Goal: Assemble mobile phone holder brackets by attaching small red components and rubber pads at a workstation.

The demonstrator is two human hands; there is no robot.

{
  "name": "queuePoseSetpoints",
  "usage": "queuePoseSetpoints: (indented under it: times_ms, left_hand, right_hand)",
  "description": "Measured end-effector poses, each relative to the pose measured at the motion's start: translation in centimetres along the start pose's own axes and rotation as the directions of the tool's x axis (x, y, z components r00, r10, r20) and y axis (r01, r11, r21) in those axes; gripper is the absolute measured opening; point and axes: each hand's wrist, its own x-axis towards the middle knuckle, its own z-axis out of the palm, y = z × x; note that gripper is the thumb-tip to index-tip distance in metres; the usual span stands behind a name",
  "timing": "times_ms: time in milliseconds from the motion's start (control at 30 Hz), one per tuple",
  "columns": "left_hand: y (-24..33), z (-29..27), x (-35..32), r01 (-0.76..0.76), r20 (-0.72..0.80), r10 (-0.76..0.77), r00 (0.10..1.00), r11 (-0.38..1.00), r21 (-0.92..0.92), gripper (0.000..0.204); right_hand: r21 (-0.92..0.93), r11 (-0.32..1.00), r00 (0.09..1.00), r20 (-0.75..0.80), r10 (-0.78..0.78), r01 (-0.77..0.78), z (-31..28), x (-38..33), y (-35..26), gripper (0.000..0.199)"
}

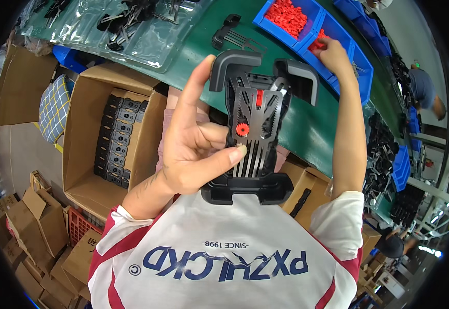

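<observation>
Black holder [258, 123], held up near the middle of the view, slightly toward 1 o'clock. Tilts only a little, with two hooked arms at the 12 o'clock end and a wide foot at the 6 o'clock end. Carries a grey metal plate [255, 107] on its face, with a toothed red wheel [242, 129] toward 8 o'clock and a red strip [259, 98] toward 12 o'clock.

Clamped by the left hand [188, 147] from the 9 o'clock side: thumb on the front, index finger stretched up beside the nearer hooked arm. Well apart from it, between 1 and 2 o'clock, the right hand [334, 56], dipping into the middle section of a blue bin [273, 31], fingertips at small red pieces [317, 41]. Cannot tell there between a closed pinch and loose fingers. In the next section, at 1 o'clock, a fuller red heap [286, 18].

Under the bin, a green table [312, 134]. On it, at 12 o'clock, a loose black part [227, 32] with metal prongs; at 11 o'clock, clear plastic [147, 56] beneath more dark parts. At 9 o'clock, an open cardboard box [80, 149] with black pieces [116, 139] in rows.
</observation>
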Motion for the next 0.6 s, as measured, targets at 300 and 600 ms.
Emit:
queuePoseSetpoints:
  times_ms: [300, 600]
  left_hand:
    - [0.8, -0.7, -0.5, -0.005, 0.015, 0.006, 1.0, 0.997, -0.075, 0.097]
    - [0.1, -0.3, 1.0, -0.003, 0.008, 0.003, 1.0, 0.995, -0.104, 0.096]
  right_hand:
    - [0.105, 0.994, 0.999, -0.049, -0.009, 0.014, 0.1, 1.1, -0.3, 0.024]
    - [0.789, 0.614, 0.953, -0.185, 0.241, -0.002, -3.4, -5.9, -3.0, 0.025]
